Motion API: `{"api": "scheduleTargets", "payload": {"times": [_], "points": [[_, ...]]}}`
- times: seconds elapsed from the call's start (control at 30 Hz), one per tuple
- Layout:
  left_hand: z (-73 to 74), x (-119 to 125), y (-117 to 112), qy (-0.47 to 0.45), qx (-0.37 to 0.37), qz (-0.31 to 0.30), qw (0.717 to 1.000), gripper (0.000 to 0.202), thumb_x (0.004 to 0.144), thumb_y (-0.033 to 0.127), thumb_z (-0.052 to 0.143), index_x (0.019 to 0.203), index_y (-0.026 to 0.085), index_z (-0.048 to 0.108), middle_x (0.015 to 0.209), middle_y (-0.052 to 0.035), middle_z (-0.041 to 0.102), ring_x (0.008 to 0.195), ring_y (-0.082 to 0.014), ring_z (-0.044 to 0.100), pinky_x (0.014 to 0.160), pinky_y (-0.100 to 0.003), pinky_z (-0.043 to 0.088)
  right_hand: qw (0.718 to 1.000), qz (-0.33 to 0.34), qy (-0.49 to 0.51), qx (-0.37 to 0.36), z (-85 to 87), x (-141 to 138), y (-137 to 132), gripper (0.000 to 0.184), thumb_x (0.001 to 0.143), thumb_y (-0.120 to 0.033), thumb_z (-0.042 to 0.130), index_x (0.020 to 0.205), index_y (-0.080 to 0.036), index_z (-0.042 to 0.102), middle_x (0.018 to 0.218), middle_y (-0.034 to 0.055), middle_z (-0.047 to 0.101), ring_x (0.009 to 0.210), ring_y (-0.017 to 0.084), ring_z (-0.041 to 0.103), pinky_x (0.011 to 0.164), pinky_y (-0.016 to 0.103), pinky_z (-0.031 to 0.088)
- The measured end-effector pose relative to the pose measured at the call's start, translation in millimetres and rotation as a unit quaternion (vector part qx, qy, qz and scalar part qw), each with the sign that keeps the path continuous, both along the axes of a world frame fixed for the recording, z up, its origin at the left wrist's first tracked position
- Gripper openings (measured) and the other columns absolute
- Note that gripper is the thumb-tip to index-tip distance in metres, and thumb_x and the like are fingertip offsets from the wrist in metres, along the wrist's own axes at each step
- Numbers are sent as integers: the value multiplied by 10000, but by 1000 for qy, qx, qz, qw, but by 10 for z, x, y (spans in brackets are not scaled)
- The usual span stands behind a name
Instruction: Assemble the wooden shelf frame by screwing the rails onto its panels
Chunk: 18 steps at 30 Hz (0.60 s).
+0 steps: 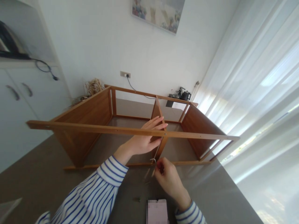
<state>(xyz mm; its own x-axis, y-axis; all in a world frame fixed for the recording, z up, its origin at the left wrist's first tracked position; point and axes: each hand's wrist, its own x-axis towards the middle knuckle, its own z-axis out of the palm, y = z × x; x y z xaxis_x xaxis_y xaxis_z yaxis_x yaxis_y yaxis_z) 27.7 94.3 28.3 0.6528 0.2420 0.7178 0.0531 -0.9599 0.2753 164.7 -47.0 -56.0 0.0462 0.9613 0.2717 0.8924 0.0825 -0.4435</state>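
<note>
A brown wooden frame (84,115) with side panels and a middle divider (159,112) lies on a dark grey table (42,180). My left hand (146,137) reaches behind the long front rail (93,128), fingers stretched flat against the divider where it meets the rail. My right hand (167,175) is below the rail, fingers pinched on a small bent metal key (153,161) whose tip sits at the divider's lower front edge. Both sleeves are blue-and-white striped.
A small dark screw (136,198) and a pale pink blurred item (157,211) lie on the table near me. A white cabinet (21,102) stands left, sheer curtains (261,102) right, and a kettle (184,94) and wall socket (125,74) behind the frame.
</note>
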Motion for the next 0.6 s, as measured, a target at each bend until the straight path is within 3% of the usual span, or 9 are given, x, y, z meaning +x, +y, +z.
{"api": "scheduleTargets", "payload": {"times": [0.2, 0.37, 0.5, 0.6], "points": [[-13, -19, -16, -4, -39, -30, 999, 617, 850, 259, 582, 1416, 290, 339, 1545, -65, 241, 1437, -289, 158, 1162, -537, 201, 984, -10, 165, 62, -28, 19, -23, 200, 771, -133, 483, 935, -172, 590, 737, -5, 586, 633, 121, 548, 588, 221, 421], [-99, 105, 0, -74, -57, -28, 995, 495, 880, 310, 584, 1348, 294, 424, 1506, -84, 314, 1401, -260, 276, 1144, -499, 275, 970, -18, 218, 102, 29, 75, -56, 347, 821, -172, 467, 1143, -162, 594, 783, 13, 580, 680, 131, 556, 640, 244, 456], [-114, 152, -10, -101, -74, -30, 992, 412, 902, 305, 549, 1305, 272, 471, 1480, -102, 353, 1373, -255, 334, 1111, -492, 335, 952, -29, 286, 105, 65, 84, -92, 442, 850, -230, 482, 1285, -160, 526, 812, 18, 582, 677, 125, 558, 596, 225, 466], [-117, 166, -14, -112, -74, -37, 990, 383, 903, 290, 547, 1280, 256, 489, 1459, -109, 388, 1371, -250, 339, 1109, -504, 337, 937, -31, 331, 106, 110, 77, -130, 453, 863, -264, 491, 1306, -171, 516, 869, 31, 588, 732, 127, 569, 637, 230, 479]]}}
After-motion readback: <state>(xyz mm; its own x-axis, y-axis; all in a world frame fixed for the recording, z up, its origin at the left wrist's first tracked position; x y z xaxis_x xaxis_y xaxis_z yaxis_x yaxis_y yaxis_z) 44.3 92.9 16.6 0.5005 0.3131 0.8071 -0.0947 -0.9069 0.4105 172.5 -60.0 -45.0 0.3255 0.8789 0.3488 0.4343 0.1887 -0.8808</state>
